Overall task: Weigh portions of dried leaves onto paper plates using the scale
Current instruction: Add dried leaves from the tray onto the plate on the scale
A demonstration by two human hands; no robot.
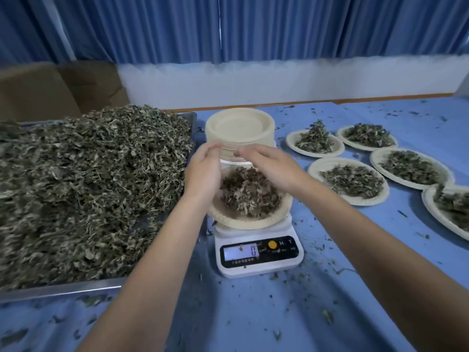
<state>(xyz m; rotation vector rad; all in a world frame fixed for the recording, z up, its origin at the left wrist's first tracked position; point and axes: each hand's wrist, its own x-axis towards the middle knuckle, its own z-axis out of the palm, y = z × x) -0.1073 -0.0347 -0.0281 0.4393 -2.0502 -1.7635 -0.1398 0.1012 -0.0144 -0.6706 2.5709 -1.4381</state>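
Note:
A white digital scale [258, 252] stands in the middle of the blue table, its display reading 0. On it sits a paper plate [243, 221] holding a heap of dried leaves [250, 193]. My left hand [203, 168] is at the plate's left side and my right hand [269, 163] at its far right side. Both hover over the heap with fingers spread, and I cannot see anything gripped. A big metal tray [58, 288] piled with dried leaves [83, 189] fills the left.
A stack of empty paper plates [239, 128] stands right behind the scale. Several filled plates [352, 181] lie to the right. Cardboard boxes [50, 90] sit at the back left. Leaf crumbs litter the blue cloth [279, 313].

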